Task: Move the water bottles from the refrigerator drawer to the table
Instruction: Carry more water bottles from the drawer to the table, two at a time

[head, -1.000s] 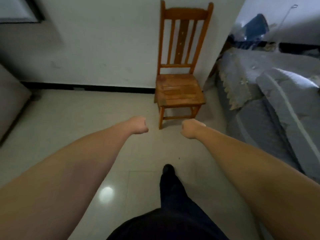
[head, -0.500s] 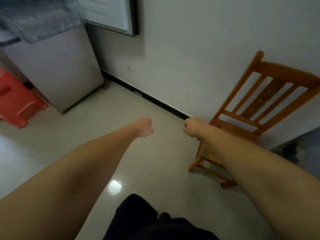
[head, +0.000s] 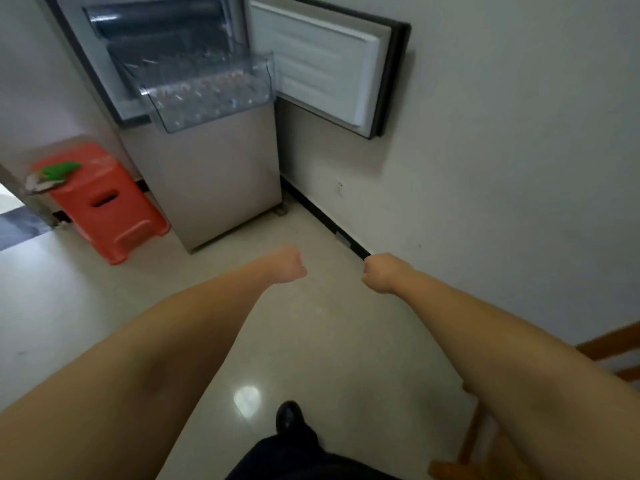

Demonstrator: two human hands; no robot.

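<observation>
Left hand curling into an empty fist | right hand fisted too, empty | clear plastic drawer jutting from boxy grey fridge | glossy tiled floor shining

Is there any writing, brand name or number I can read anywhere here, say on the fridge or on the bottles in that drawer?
None can be read.
Bottles in the clear drawer: red patches that may be labels, too blurred to read.
Refrigerator body and open door: no brand or number visible.
Orange stool: the green-and-white thing lying on it shows no legible print.
</observation>
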